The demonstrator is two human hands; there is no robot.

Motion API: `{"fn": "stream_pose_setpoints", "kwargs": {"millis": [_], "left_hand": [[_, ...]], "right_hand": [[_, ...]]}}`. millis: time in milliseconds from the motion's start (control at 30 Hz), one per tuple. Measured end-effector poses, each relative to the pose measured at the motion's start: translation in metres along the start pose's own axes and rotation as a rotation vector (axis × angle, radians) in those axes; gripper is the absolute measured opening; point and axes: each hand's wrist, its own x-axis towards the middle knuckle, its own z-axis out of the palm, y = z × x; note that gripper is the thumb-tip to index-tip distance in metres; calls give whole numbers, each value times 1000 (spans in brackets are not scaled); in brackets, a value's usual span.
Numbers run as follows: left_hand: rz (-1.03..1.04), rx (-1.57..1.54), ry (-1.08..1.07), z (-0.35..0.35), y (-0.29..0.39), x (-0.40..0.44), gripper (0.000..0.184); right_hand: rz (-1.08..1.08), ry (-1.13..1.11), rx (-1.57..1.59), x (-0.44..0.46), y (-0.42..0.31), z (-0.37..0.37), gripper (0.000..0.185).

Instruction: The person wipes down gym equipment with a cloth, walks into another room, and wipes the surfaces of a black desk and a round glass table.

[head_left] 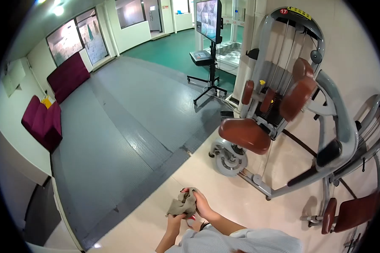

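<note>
A crumpled grey-brown cloth (182, 206) is bunched up between my two hands, low in the head view. My left hand (175, 220) grips its lower edge. On the upper right side, my right hand (201, 203) has its fingers curled around the cloth, and folds hide some of the fingertips. Part of a foot with something red shows below the hands. Nearest to them on the right stands a grey weight machine (257, 181) with a brown padded seat (245, 135).
A second machine (354, 211) stands at the lower right. A screen on a wheeled stand (212, 63) is further ahead. Dark red sofas (42, 120) line the left wall, one bearing a yellow item (46, 102). Grey flooring (114, 114) meets pale tiles (156, 202) diagonally.
</note>
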Motion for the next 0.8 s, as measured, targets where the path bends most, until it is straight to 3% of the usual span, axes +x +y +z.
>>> {"fn": "stream_pose_setpoints", "kwargs": {"millis": [67, 133, 200, 267, 367, 500, 633, 700, 800], "left_hand": [[-32, 16, -151, -23, 23, 34, 39], [11, 106, -165, -50, 61, 54, 40], [62, 31, -107, -80, 91, 77, 44], [117, -256, -27, -102, 127, 91, 47], [130, -497, 116, -153, 136, 123, 45], [158, -380, 353, -199, 161, 189, 40], [223, -281, 295, -244, 216, 286, 26], [117, -181, 291, -268, 245, 335, 27], [35, -112, 195, -288, 302, 397, 28]], "right_hand": [[52, 1, -90, 46, 9, 20, 33], [165, 10, -93, 85, 14, 64, 32], [316, -195, -65, 126, 31, 95, 29], [278, -325, -270, 162, 35, 134, 27], [391, -365, -387, 215, 62, 169, 26], [428, -396, -397, 280, 74, 217, 27], [375, -288, -238, 370, 105, 257, 28], [301, -96, -143, 415, 115, 282, 27], [234, 9, 22, 483, 127, 312, 24]]}}
